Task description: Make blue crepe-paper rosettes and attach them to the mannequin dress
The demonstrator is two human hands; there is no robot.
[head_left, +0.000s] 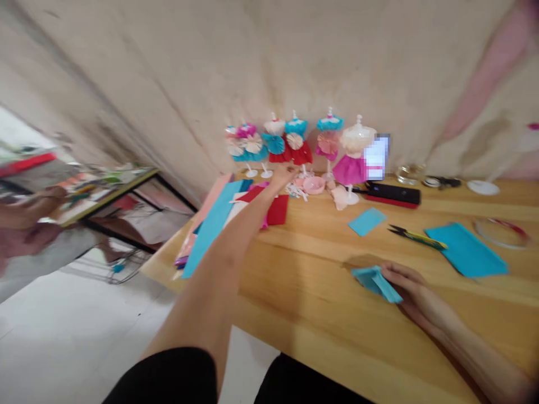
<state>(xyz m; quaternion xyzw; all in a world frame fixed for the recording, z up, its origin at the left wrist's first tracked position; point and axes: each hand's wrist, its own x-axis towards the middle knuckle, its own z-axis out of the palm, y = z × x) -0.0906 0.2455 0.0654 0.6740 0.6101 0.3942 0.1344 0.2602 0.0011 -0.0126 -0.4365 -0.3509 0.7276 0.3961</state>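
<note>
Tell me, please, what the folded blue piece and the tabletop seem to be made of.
The folded blue piece looks like matte paper, thin with crisp creases. The tabletop looks like varnished wood, with visible grain and soft sheen; veneer is possible.

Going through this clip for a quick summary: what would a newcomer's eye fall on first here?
The row of small white dress forms in turquoise, red and magenta paper skirts stands along the back of the light wooden table, by the wall. The left hand reaches toward them, and the right hand holds folded turquoise paper nearer the front.
</note>
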